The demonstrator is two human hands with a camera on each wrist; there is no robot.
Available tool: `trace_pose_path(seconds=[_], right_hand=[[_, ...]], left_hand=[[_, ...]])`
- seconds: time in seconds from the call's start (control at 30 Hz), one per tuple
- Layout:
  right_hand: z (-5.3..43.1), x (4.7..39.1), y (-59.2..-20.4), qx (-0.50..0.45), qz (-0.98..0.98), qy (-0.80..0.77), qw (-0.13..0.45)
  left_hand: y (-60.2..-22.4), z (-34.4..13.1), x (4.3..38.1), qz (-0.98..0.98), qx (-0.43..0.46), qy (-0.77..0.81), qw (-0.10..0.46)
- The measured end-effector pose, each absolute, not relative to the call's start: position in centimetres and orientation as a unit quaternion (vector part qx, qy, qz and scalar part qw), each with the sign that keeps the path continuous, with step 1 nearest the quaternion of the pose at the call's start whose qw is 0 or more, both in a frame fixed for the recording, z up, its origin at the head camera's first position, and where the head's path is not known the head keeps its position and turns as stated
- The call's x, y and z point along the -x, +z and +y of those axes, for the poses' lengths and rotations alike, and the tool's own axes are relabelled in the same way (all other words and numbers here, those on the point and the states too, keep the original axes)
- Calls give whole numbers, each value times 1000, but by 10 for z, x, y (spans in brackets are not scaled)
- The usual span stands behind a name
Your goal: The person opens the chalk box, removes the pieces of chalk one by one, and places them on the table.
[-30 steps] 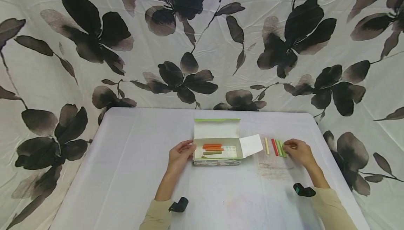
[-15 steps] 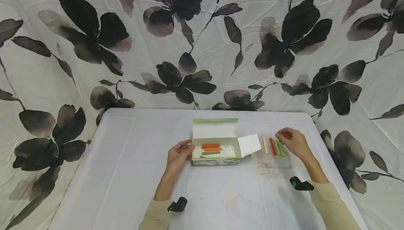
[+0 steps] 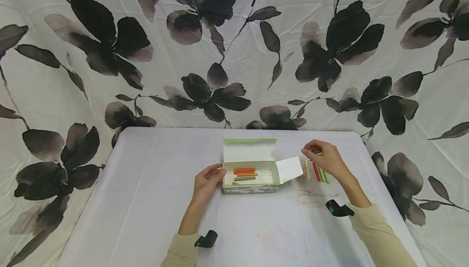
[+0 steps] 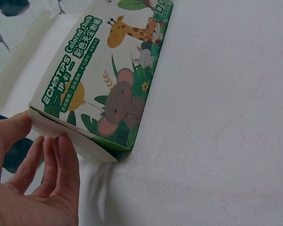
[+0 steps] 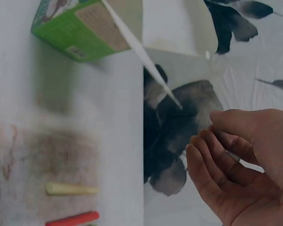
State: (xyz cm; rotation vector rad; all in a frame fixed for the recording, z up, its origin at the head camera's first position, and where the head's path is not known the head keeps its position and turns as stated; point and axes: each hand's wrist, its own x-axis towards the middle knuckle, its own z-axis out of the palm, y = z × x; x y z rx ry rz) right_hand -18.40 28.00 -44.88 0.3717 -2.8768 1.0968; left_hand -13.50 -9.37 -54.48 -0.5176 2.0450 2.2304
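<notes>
A chalk box stands with its lid raised and a side flap out to the right. Inside lie several orange chalk sticks and an olive-green chalk stick. My left hand holds the box's left end, thumb at the upper edge and fingers against the end flap, as the left wrist view shows. My right hand hovers above the chalk row, fingers loosely bent and nothing visible between them. Below it lie a yellow chalk stick, a red chalk stick and two green chalk sticks.
White cloth covers the table. A floral curtain hangs behind its far edge. Reddish-brown chalk smudges mark the cloth near the row. The box's white side flap juts out between box and chalk row.
My right hand has left the green chalk sticks, rising and moving left towards the box's side flap. The left hand has stayed at the box.
</notes>
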Motion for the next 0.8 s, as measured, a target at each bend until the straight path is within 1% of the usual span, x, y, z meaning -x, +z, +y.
trace_pose_path(seconds=[0.3, 0.8], right_hand=[[246, 189, -446, -170, -910, 378, 1], [195, 192, -469, -248, -877, 403, -82]], left_hand=[[-545, -93, 135, 669, 172, 722, 36], [-545, -94, 135, 660, 170, 731, 32]])
